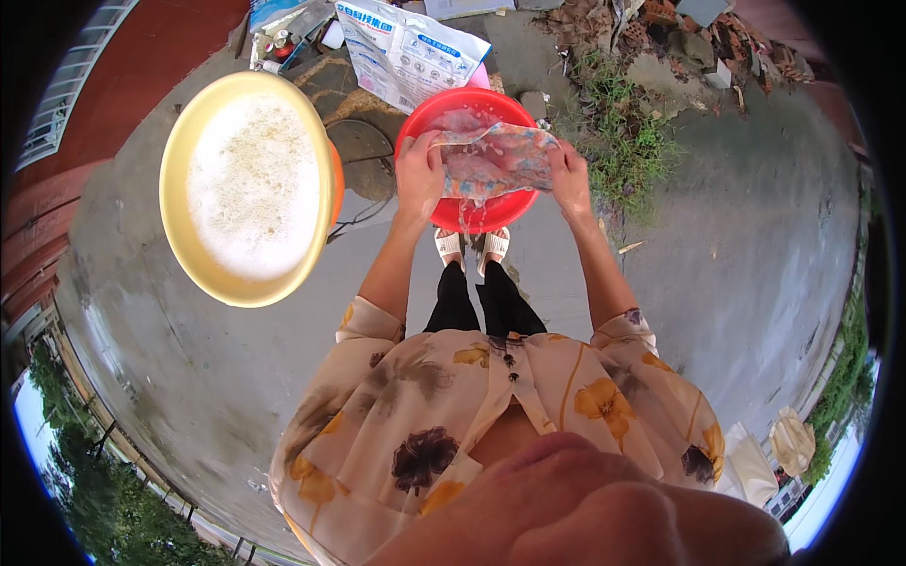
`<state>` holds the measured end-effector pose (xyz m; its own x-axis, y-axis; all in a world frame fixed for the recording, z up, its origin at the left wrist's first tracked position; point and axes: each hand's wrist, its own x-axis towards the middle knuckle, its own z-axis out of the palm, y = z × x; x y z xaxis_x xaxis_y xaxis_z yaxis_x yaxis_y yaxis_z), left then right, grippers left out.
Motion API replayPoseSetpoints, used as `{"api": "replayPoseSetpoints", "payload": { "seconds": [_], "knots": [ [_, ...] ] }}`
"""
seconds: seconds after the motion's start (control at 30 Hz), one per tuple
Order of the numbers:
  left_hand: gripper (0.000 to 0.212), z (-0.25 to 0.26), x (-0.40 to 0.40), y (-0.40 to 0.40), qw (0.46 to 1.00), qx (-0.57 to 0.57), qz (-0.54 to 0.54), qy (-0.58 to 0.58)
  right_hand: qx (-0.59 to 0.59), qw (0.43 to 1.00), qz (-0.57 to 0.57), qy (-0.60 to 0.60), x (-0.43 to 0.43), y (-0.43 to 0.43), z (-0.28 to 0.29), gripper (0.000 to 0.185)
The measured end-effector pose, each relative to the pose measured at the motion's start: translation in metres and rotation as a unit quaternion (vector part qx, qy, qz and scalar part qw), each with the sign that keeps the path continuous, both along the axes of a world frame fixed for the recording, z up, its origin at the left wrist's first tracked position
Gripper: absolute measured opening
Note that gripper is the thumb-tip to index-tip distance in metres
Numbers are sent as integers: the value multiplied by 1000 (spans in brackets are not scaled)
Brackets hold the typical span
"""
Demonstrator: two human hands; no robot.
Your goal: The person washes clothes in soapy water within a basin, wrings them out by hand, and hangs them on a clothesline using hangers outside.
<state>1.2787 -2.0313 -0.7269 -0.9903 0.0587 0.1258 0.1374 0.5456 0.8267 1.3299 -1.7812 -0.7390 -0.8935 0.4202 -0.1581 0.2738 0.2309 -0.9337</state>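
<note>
A wet patterned cloth point(495, 159) in pink, blue and orange is stretched between my two hands. My left hand point(419, 173) grips its left end, and my right hand point(570, 177) grips the right end. Below the cloth stands a red plastic basin point(453, 219) with water in it. Drops fly about the cloth, and water runs from its lower edge. Further left is a pale yellow basin point(173, 212) holding thick white suds point(255, 187). The cloth hides much of the red basin's inside.
Behind the red basin stands a white printed plastic bag point(410, 53). Small containers point(283, 49) lie at its left. Weeds point(623, 134) and a heap of broken bricks point(701, 35) are at the upper right. My slippered feet point(471, 244) are on the concrete ground point(708, 247) just before the red basin.
</note>
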Motion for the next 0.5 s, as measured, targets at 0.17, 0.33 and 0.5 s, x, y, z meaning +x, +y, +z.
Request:
{"api": "replayPoseSetpoints", "payload": {
  "seconds": [0.17, 0.33, 0.5],
  "knots": [
    [29, 105, 6, -10, 994, 73, 22, 82, -47, 996, 49, 52, 7, -6, 120, 26],
    [28, 77, -3, 2, 989, 69, 40, 127, -23, 989, 25, 142, -3, -18, 96, 26],
    [25, -106, -3, 19, 999, -40, 1, 10, 107, 989, 96, 41, -26, -27, -91, 29]
  ]
}}
